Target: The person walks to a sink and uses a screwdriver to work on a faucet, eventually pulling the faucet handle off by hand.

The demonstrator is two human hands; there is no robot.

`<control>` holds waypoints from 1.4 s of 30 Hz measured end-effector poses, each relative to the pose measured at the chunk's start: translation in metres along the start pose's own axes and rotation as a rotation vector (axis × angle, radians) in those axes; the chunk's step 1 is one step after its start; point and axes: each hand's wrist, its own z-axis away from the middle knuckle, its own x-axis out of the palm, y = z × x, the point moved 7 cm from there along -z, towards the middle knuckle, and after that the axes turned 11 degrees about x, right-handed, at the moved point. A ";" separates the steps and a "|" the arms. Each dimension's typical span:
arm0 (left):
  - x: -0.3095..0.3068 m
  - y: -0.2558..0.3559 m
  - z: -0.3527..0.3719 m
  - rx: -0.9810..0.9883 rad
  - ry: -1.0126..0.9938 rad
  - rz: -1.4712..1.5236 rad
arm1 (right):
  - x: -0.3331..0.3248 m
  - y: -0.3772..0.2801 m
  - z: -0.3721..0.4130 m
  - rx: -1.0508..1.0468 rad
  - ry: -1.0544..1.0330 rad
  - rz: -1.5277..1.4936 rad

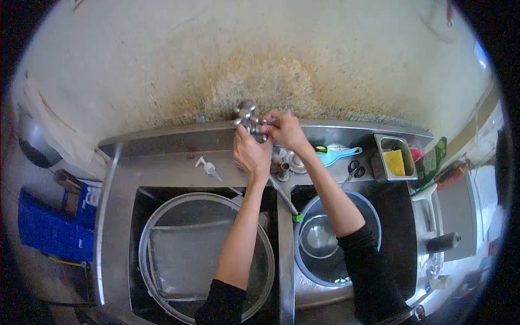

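Behind the divider of the double sink stands a metal tap point(247, 112) with knobbed cross handles. My left hand point(252, 154) is closed around its lower handle from the front. From the right, my right hand point(287, 131) pinches the same handle; the fingers partly hide it. Below my hands, a metal spout point(281, 193) slants down to a green end piece point(298, 218) at the edge of the right bowl. Left of my left hand, a white pump dispenser top point(208, 168) lies on the ledge.
A large round basin point(143, 250) fills the left bowl, with a rectangular tray in it. A blue basin point(378, 227) with water stands in the right bowl. Scissors point(355, 168), a light-blue brush point(338, 155) and a metal container point(382, 167) with a yellow sponge point(394, 162) line the ledge.
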 end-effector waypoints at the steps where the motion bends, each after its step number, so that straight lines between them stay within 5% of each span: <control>1: -0.001 0.001 -0.001 0.016 0.012 0.005 | 0.001 0.004 -0.002 0.010 -0.012 0.008; 8: -0.004 0.001 0.000 -0.063 -0.059 -0.021 | -0.003 -0.004 -0.004 -0.080 0.067 0.146; 15: -0.001 0.001 0.000 -0.030 -0.078 -0.052 | -0.003 -0.003 -0.002 0.053 0.097 0.198; 29: -0.006 0.004 0.001 -0.068 0.060 -0.062 | 0.000 -0.018 -0.012 0.052 -0.053 0.350; 37: -0.006 0.004 0.000 -0.068 -0.017 -0.115 | -0.001 -0.012 0.013 0.184 0.125 0.257; 42: -0.008 0.005 -0.002 -0.099 -0.056 -0.142 | -0.052 0.015 0.150 0.009 0.479 0.195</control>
